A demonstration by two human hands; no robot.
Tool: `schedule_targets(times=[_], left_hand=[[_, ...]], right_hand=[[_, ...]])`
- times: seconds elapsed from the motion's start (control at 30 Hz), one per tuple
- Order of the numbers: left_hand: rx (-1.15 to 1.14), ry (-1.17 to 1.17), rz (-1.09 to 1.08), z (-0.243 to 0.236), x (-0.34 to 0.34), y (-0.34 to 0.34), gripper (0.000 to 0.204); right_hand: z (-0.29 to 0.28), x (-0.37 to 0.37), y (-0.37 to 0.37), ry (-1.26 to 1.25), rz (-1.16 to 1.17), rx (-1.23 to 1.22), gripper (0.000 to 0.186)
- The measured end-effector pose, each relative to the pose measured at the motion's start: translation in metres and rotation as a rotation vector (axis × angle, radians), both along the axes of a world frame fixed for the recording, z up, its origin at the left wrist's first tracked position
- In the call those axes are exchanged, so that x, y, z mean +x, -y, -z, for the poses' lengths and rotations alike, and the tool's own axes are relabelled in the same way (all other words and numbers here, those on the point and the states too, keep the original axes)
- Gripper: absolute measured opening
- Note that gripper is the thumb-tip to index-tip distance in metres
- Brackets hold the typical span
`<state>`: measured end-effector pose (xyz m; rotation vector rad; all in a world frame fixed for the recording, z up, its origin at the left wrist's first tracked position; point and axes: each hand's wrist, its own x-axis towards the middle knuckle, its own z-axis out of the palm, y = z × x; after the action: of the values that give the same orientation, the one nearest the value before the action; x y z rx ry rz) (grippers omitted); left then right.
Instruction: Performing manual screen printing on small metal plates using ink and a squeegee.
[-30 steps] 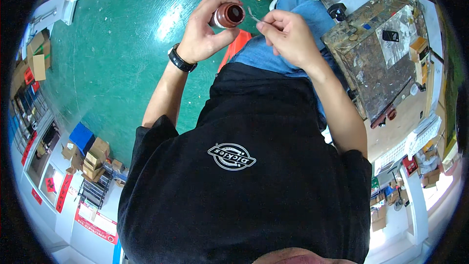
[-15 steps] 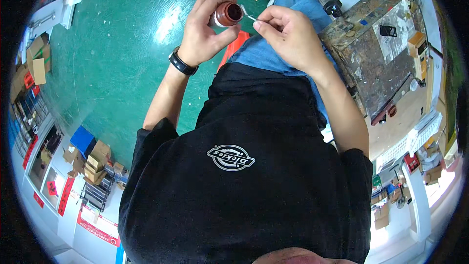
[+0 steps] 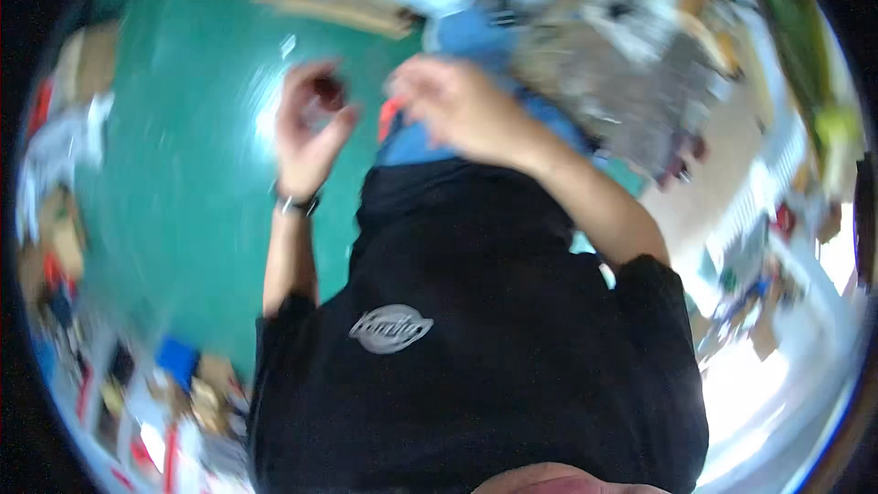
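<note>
My left hand [image 3: 306, 142], with a dark watch on its wrist, is wrapped round a small jar [image 3: 326, 94] with a reddish-brown mouth. Motion blurs the jar, and what is inside cannot be made out. To its right, my right hand [image 3: 453, 110] is held apart from the jar, its fingers bent together in a pinch. Blur hides what sits between those fingertips; the thin metal tool of the earlier frame does not show clearly. Both hands are in front of my black shirt, above the green floor and my blue-clad leg.
A worn, stained work table [image 3: 604, 82] stands at the right, with a clear plastic sheet [image 3: 645, 0] on it. An orange-red object [image 3: 390, 119] shows beside my leg. Cardboard boxes [image 3: 90, 64] line the left, and a blue box [image 3: 177, 359] is at the lower left.
The whole view has swung and blurred. Both hands sit further left in the picture, the gap between jar and right hand has widened, and the thin metal tool is no longer distinct.
</note>
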<state>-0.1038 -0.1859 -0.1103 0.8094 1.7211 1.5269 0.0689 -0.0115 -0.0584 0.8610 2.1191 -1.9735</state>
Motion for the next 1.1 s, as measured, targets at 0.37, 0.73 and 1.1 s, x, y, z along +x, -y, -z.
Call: schedule_targets(times=[0.37,0.73,1.1], left_hand=[[0.218,-0.053,0.225,-0.057,0.016,-0.065,0.048],[0.182,-0.032,0.296,-0.102,0.072,-0.127,0.053],[0.099,0.051,0.267,-0.112,0.098,-0.156,0.054]], right_hand=[[-0.112,0.248,-0.055,-0.084,0.864,0.262,0.033],[0.005,0.405,-0.275,0.319,1.187,1.093,0.037],[-0.016,0.313,-0.276,-0.052,0.869,0.642,0.024]])
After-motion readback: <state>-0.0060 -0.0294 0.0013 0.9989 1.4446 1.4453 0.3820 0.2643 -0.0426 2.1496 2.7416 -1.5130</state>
